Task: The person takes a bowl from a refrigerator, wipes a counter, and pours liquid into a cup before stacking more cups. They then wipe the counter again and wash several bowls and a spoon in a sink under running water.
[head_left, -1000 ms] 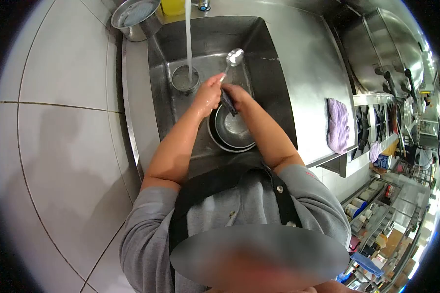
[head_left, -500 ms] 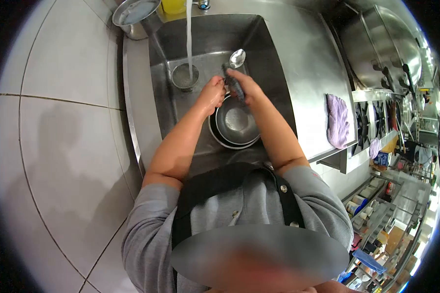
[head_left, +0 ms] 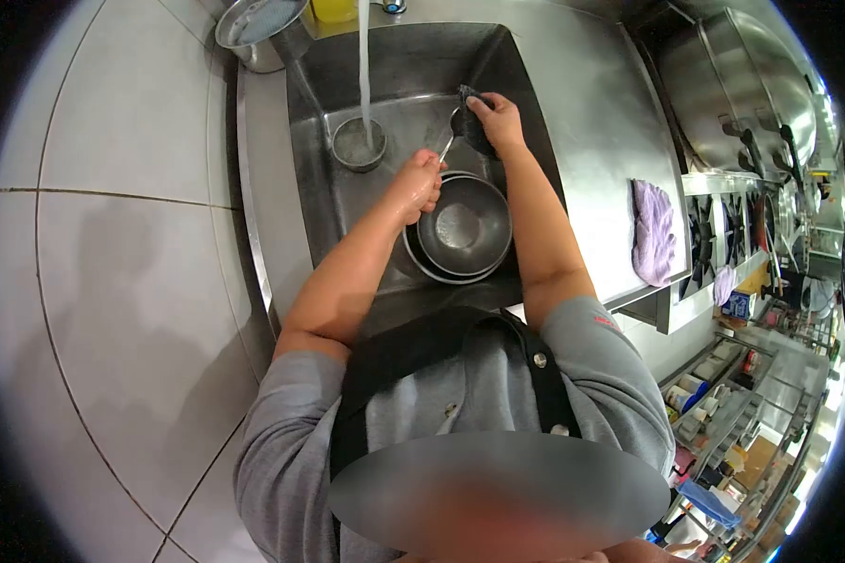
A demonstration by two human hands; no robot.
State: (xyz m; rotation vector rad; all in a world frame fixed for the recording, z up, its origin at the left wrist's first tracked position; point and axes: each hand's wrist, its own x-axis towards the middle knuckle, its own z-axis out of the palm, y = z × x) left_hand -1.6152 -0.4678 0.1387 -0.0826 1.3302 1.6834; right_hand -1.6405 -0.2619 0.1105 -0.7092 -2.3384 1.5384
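My left hand (head_left: 419, 188) is closed around the handle of a metal spoon (head_left: 446, 149), over the sink. A dark grey scouring pad (head_left: 479, 133) is gripped in my right hand (head_left: 499, 123) and lies against the spoon's bowl end, partly hiding it. Below my hands, a dark metal bowl (head_left: 467, 228) sits inside another pale-rimmed one on the sink floor. To the left, a running stream of water falls into a small round metal container (head_left: 358, 150).
The steel sink (head_left: 399, 61) has a counter (head_left: 596, 122) on its right, where a purple cloth (head_left: 653, 233) lies. A metal pot (head_left: 265, 28) and a yellow container (head_left: 334, 9) stand behind the sink. Large steel pots (head_left: 737, 89) are at the far right.
My right hand has moved up and right with the scouring pad, from the spoon's handle to its bowl end. My left hand still grips the handle, slightly lower.
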